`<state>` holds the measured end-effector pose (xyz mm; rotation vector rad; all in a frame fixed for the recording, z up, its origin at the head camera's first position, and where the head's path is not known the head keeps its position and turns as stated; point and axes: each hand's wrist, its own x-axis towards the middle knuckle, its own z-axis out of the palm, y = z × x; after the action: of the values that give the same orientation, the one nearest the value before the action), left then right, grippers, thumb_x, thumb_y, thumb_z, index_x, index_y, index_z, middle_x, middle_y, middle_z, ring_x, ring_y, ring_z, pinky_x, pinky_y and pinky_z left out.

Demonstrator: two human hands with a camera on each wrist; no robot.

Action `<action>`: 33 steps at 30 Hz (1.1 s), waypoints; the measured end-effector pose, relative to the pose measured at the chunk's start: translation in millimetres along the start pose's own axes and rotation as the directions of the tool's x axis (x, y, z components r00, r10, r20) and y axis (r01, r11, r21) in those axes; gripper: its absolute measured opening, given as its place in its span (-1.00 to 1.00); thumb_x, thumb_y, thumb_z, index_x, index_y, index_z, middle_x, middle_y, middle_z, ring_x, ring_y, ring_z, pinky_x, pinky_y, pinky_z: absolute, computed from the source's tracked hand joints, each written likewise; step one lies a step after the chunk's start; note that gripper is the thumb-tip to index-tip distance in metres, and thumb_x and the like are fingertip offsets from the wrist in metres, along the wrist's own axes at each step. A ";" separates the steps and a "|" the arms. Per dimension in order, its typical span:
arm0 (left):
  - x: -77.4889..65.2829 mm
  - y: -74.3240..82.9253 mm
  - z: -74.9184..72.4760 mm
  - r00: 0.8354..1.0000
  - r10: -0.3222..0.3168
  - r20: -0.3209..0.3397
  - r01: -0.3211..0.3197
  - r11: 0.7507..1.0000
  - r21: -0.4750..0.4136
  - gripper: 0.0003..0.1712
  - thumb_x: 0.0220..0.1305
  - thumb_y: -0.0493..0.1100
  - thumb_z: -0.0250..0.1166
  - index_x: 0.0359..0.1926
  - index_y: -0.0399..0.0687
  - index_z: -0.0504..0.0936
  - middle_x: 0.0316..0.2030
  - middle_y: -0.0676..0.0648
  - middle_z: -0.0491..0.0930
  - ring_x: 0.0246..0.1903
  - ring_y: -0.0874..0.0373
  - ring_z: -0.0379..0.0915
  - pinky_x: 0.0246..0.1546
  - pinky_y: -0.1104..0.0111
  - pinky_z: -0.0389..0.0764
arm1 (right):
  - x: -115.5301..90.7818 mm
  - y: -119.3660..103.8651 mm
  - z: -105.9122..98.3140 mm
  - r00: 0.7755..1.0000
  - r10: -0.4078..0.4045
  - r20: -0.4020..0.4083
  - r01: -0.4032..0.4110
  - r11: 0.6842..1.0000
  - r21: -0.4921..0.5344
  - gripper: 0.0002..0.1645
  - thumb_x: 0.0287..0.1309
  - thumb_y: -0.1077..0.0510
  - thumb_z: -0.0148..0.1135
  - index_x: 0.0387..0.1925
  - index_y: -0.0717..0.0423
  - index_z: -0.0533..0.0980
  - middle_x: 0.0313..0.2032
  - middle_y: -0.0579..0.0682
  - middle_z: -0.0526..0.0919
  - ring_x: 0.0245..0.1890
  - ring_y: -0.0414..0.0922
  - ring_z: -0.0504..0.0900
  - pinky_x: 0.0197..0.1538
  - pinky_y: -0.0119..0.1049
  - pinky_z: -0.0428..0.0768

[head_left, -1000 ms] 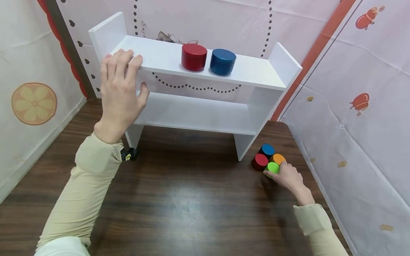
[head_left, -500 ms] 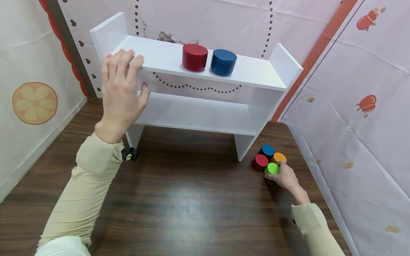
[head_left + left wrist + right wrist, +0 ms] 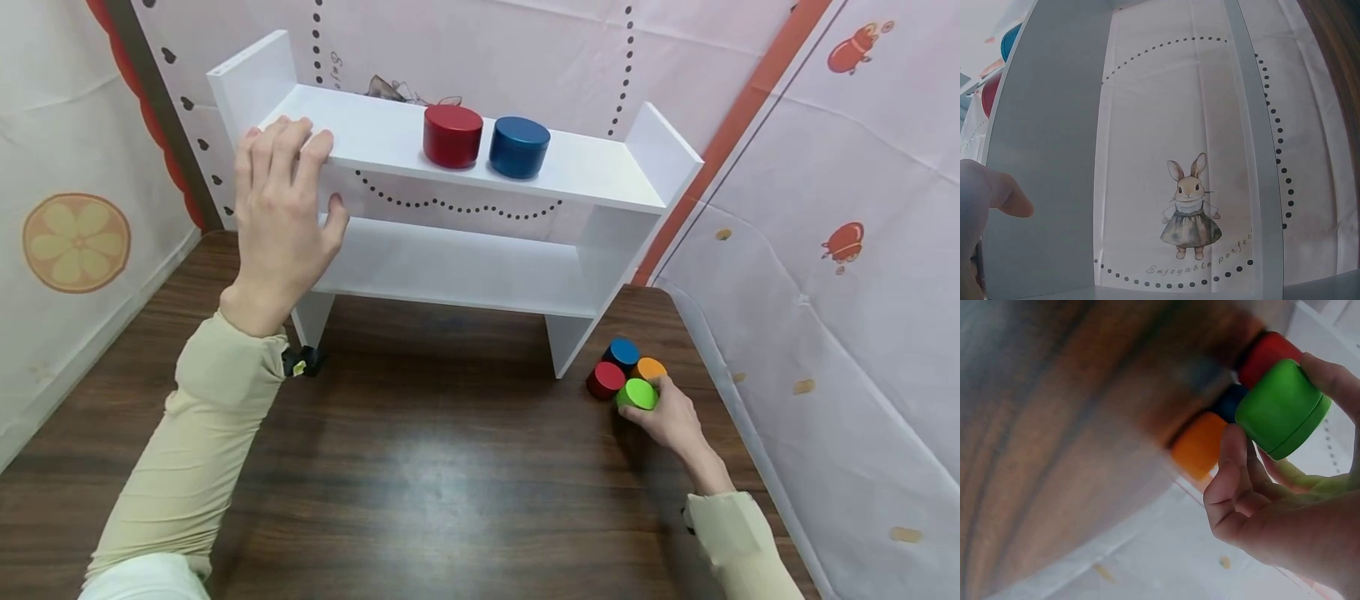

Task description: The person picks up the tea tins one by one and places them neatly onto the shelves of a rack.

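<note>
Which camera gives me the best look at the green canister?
The right wrist view: the green canister appears largest there, pinched by the right hand, with its side and seam visible. The head view shows it smaller, mostly its top, partly covered by the hand. The left wrist view doesn't show it.

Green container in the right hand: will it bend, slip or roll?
The green container seems stiff, given its crisp rim. Its smooth side might slip between the fingers. Laid sideways, its round wall would likely roll.
</note>
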<state>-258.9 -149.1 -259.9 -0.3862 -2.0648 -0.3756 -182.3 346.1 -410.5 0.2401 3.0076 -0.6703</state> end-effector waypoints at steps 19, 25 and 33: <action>-0.7 0.3 -0.7 1.000 0.000 -0.009 0.000 1.000 -0.010 -0.42 0.19 -0.26 0.10 0.26 -0.18 0.31 0.29 -0.26 0.31 0.39 -0.14 0.07 0.49 0.11 -0.12 | -19.0 -79.0 -63.5 0.882 -0.303 -0.361 0.342 0.939 0.048 -0.30 0.12 -0.12 0.31 0.19 0.16 0.42 -0.27 0.10 0.57 -0.39 -0.12 0.43 -0.37 -0.45 0.41; -0.5 -0.4 1.3 1.000 0.008 -0.020 -0.008 1.000 -0.017 -0.42 0.17 -0.27 0.11 0.25 -0.19 0.31 0.28 -0.26 0.32 0.38 -0.14 0.09 0.48 0.11 -0.11 | -20.5 -117.3 -86.9 0.818 -0.378 -0.432 0.455 0.887 0.085 -0.34 0.12 -0.07 0.32 0.20 0.12 0.43 -0.20 0.10 0.60 -0.43 -0.24 0.47 -0.36 -0.60 0.42; -0.6 -0.7 2.4 1.000 -0.001 -0.025 0.000 1.000 -0.022 -0.43 0.17 -0.27 0.12 0.25 -0.19 0.32 0.28 -0.26 0.32 0.38 -0.14 0.09 0.48 0.11 -0.12 | -18.9 -174.3 -117.8 0.705 -0.486 -0.517 0.605 0.792 0.080 -0.41 0.09 0.02 0.34 0.13 0.15 0.46 -0.19 0.11 0.60 -0.37 -0.14 0.45 -0.31 -0.53 0.42</action>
<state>-260.8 -148.8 -261.7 -0.3924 -2.0384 -0.4013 -193.8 237.8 -229.6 -0.6344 3.4700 -1.1912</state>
